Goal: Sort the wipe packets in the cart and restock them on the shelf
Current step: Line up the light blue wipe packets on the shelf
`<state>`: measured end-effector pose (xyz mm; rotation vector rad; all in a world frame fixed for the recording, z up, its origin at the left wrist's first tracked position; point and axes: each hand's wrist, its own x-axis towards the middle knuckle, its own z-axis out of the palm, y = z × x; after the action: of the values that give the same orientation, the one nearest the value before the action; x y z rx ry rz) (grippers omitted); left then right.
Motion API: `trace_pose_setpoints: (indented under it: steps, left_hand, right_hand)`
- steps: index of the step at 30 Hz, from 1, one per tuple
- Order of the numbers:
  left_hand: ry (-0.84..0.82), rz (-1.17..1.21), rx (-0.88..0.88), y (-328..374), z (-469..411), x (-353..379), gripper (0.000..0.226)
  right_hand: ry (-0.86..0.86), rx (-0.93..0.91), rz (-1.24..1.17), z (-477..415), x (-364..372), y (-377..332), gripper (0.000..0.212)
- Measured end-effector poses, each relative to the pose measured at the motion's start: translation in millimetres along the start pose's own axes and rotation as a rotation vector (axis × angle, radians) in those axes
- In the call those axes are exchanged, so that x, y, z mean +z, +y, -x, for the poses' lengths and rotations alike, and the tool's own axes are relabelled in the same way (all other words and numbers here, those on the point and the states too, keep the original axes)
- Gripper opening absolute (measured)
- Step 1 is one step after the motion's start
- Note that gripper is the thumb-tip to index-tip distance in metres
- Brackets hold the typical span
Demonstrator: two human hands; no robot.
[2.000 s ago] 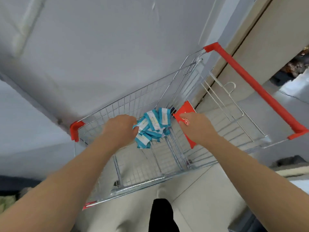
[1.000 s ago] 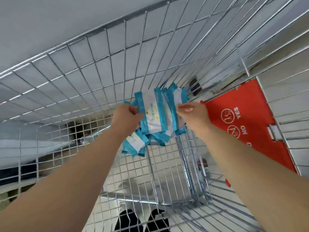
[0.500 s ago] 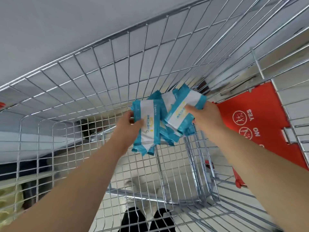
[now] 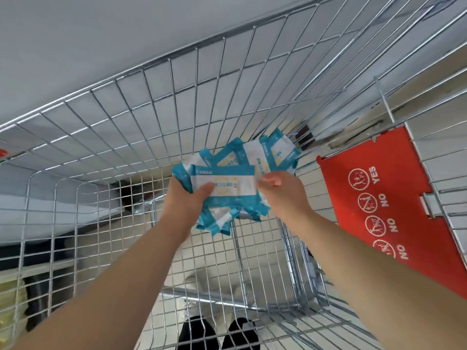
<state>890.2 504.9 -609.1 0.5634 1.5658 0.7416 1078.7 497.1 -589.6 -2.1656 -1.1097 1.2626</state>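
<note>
Pale grey wall fills the top of the view, and tiled floor shows through the mesh below. The cart [image 4: 177, 97] takes up nearly everything else, its wire sides sloping in around both arms, with a red flap [image 4: 394, 213] of YES and NO signs on its right side. No shelf is in view.

The packets [image 4: 227, 188], blue and white, are gathered in a loose fan held up inside the cart. The left grip [image 4: 184, 200] is curled round the fan's left end, thumb pressed on the face of the top packet. The right grip [image 4: 283, 195] pinches the right end, fingers bent round the bunch.

The danger is how loose the bunch is. The packets overlap at odd angles, not squared, and they look slick. A low packet [image 4: 214, 223] hangs beneath the left grip; whether it is held or only wedged I cannot tell, and it seems the first to go. If either grip eases to shuffle the fan, or the lift is quick, loose ones could slide out and drop to the cart bottom. On the way out, the fan's splayed corners could also catch a wire side or the flap.
</note>
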Motion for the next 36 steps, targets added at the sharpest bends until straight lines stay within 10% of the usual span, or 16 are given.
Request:
trace_pose_setpoints:
  steps: [9,24,36]
  left_hand:
    - [-0.117,-0.556,0.204,13,-23,-16,0.018]
    - [-0.362,-0.391,0.090,20,-30,-45,0.028]
    - [-0.135,-0.458,0.228,9,-29,-36,0.025]
  right_hand:
    - [0.101,0.054,0.102,-46,4,9,0.039]
    - [-0.016,0.141,-0.202,-40,21,-4,0.025]
    - [0.395,0.164,-0.117,-53,17,12,0.026]
